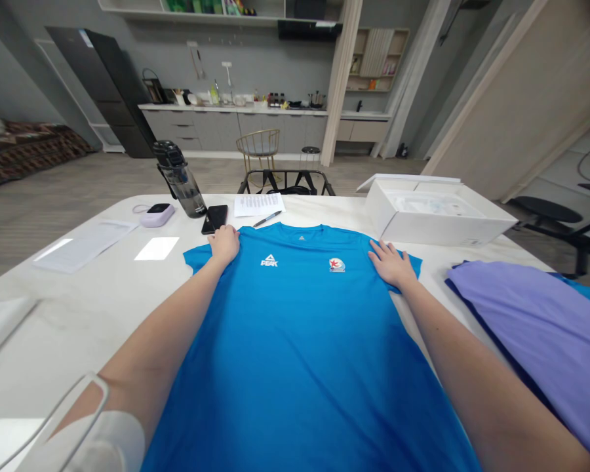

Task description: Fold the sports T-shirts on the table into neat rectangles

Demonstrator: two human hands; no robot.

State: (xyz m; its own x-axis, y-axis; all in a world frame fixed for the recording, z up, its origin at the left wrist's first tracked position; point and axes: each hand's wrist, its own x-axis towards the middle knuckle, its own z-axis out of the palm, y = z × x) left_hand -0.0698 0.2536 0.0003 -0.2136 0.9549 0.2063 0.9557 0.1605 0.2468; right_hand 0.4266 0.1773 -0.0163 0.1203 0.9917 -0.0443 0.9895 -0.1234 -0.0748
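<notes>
A blue T-shirt [299, 328] lies front side up on the table, its collar at the far end and its lower part running toward me. A white PEAK logo and a red-and-white badge mark its chest. At the left shoulder, my left hand [225, 244] is closed, its fingers curled together on the fabric. My right hand [392, 263] rests flat on the other shoulder near the sleeve, fingers spread. Just beyond my left hand lies a black phone [215, 219]. A pen [267, 219] and a printed sheet [259, 204] lie past the collar.
On the white table [93, 298] stand a dark water bottle [181, 180] and a lilac device [157, 215], back left. An open white box [437, 213] occupies the back right. Folded purple clothing [531, 314] lies to my right. Beyond the far edge is a black-framed chair [285, 180].
</notes>
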